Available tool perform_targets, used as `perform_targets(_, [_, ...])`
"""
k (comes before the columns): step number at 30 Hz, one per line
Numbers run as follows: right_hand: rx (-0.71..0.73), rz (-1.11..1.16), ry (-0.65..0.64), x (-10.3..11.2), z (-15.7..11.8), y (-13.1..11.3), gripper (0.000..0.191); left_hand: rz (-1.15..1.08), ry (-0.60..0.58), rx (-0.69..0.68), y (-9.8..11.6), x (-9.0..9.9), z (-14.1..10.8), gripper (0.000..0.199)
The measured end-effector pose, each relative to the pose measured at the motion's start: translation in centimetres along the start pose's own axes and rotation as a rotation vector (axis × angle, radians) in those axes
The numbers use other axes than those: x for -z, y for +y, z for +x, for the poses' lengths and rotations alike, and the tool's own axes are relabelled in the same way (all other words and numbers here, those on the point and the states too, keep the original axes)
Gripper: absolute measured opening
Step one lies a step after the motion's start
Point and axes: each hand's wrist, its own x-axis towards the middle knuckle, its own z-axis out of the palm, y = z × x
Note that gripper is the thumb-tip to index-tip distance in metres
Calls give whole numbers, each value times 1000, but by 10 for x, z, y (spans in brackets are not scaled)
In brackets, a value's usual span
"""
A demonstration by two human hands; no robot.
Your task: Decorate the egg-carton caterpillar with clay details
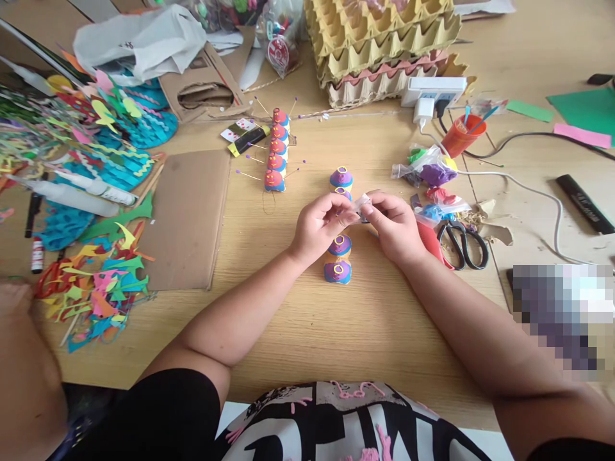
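My left hand (319, 227) and my right hand (396, 230) meet over the table. Between their pinched fingers is a small whitish see-through plastic bag (361, 202); what it contains is too small to tell. Beneath them runs a row of egg-carton cups covered in purple and blue clay (338, 272), each visible top bearing a yellow ring. My hands hide the middle of this row. Farther back on the left stands a second row with red and blue clay (275, 180), yellow smiling faces and thin purple-tipped sticks poking out sideways.
Left of me lie a cardboard sheet (185, 221) and a heap of paper scraps (103, 288). Black-handled scissors (464, 246), bags of coloured clay (435, 169) and a red cup (462, 136) are at right. Egg trays (384, 45) stand behind a power strip (432, 91). Another person's arm (29, 378) shows at left.
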Motion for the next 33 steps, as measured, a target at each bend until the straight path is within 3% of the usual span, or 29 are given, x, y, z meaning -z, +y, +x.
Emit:
perform_targets(8, [57, -147, 34, 3, -1, -2, 35, 27, 34, 49, -6, -2, -1, 44])
perform_targets(13, [176, -281, 51, 4, -1, -3, 31, 3, 20, 57, -6, -1, 0, 43])
perform_targets(19, [359, -679, 237, 15, 2, 0, 22, 20, 121, 23, -12, 1, 3, 39])
perform_targets(22, [334, -907, 306, 23, 5, 8, 16, 9, 183, 56, -16, 2, 4, 40])
perform_targets(25, [282, -1073, 273, 25, 6, 15, 13, -19, 180, 89, -18, 2, 4, 40])
perform_targets(30, [267, -1222, 202, 19, 0, 14, 50, -19, 106, 100, -15, 4, 3, 31])
perform_targets(33, [345, -1217, 135, 13, -4, 8, 55, -23, 71, 118, -11, 5, 3, 33])
